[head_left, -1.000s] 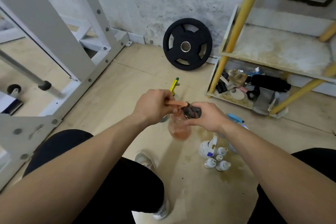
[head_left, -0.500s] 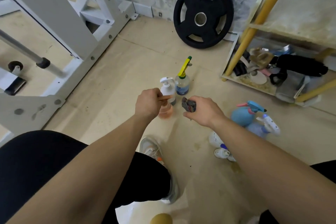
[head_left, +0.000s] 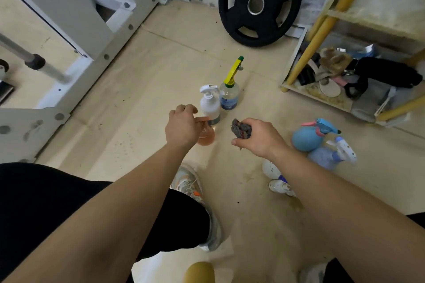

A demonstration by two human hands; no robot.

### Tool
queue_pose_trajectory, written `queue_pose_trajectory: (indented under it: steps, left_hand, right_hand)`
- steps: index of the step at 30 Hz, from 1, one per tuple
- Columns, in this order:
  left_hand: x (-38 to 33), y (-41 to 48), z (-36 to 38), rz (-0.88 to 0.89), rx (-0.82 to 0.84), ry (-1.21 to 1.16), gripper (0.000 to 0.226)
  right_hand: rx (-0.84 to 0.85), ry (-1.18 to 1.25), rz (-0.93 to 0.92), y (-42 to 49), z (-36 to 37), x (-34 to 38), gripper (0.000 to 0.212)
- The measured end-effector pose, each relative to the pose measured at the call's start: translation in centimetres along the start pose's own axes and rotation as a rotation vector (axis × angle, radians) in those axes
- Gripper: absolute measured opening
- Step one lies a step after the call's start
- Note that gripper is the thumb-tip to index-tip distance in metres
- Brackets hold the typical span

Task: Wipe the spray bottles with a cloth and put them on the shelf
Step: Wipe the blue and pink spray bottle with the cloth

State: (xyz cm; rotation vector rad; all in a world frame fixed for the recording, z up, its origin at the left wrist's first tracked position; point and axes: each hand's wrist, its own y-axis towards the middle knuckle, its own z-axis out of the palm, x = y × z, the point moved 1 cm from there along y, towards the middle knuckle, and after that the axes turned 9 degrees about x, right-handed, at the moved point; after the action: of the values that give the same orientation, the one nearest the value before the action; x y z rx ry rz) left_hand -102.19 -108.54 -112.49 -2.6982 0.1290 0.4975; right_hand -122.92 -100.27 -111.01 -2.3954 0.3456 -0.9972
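left hand point(head_left: 181, 128): it's curling its fingers round the sprayer head of the orange spray bottle point(head_left: 206, 136), gripping it from above

orange spray bottle: it's sitting upright low over the floor point(head_left: 149, 80), just beside the white pump bottle point(head_left: 209, 105); honestly can't tell if the base is touching down

right hand point(head_left: 258, 139): it's clenching a scrunched-up dark cloth point(head_left: 240, 129), which is poking out past the thumb, and it's hovering just right of the orange bottle without touching it

other bottles: the white pump bottle and a clear bottle with a yellow sprayer point(head_left: 228, 96) are standing side by side just behind the orange one; a round blue bottle point(head_left: 304, 140) and a pale blue bottle point(head_left: 324, 157) are lying off to the right, and some small white bottles point(head_left: 271, 169) are peeking out from under the right forearm

shelf point(head_left: 322, 37): the yellow-legged rack is standing at the far right, well apart from the hands, and its bottom level is holding a jumble of dark stuff

background: a black weight plate point(head_left: 259, 2) is leaning on the wall and a white metal frame point(head_left: 69, 7) is filling the left side
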Motion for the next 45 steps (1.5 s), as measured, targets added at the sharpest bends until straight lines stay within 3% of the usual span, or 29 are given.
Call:
queue_pose_trajectory:
  steps: [2,4,7,9,14,17,21,23,26,29,37,41,45]
  left_hand:
    - [-1.9,-1.3,-1.0,0.111,-0.119,0.061,0.038]
    - [-4.5,-2.6,-1.9,0.196,-0.066,-0.006,0.031]
    - [-8.7,-4.9,-2.8,0.081,0.412,-0.507,0.041]
    - [-10.6,-7.1,-3.0,0.026,0.62,-0.786,0.046]
    - [-13.6,-9.8,-2.3,0.073,0.646,-0.996,0.036]
    - [-15.8,-11.1,-1.6,0.099,0.667,-1.133,0.016]
    - [-18.5,-13.2,-0.1,0.109,0.753,-1.179,0.003]
    - [-19.8,-14.2,0.7,0.102,0.798,-1.2,0.006]
    - [-21.9,-15.2,2.2,0.123,0.84,-1.121,0.013]
    - [-23.5,-15.5,3.5,0.198,0.787,-0.857,0.006]
    - [-24.7,-11.4,7.7,0.305,0.499,-0.355,0.016]
    - [-25.4,-8.1,9.4,0.339,0.392,-0.213,0.015]
    - [-26.0,-5.0,11.0,0.43,0.261,-0.038,0.035]
  right_hand:
    - [-0.009,0.004,0.006,-0.9,-0.6,0.1,0.051]
    - [-0.029,0.01,0.004,-2.2,-1.6,0.4,0.054]
    - [-0.081,0.019,-0.01,-4.6,-3.3,0.8,0.056]
    - [-0.12,0.039,-0.026,-6.6,-4.4,0.9,0.06]
    - [-0.191,0.074,-0.026,-11.6,-6.7,0.1,0.066]
    - [-0.167,0.213,-0.075,-14.3,-7.2,-1.0,0.067]
    - [-0.141,0.389,-0.067,-17.5,-7.8,-3.8,0.034]
    - [-0.176,0.406,-0.05,-18.8,-8.3,-5.7,0.034]
    - [-0.246,0.397,-0.007,-20.8,-8.6,-8.4,0.045]
    - [-0.31,0.4,0.082,-22.3,-8.5,-10.9,0.04]
    - [-0.421,0.398,0.305,-23.6,-8.2,-18.6,0.042]
    - [-0.479,0.39,0.308,-21.7,-8.7,-20.9,0.04]
    - [-0.499,0.352,0.277,-18.5,-9.6,-21.8,0.038]
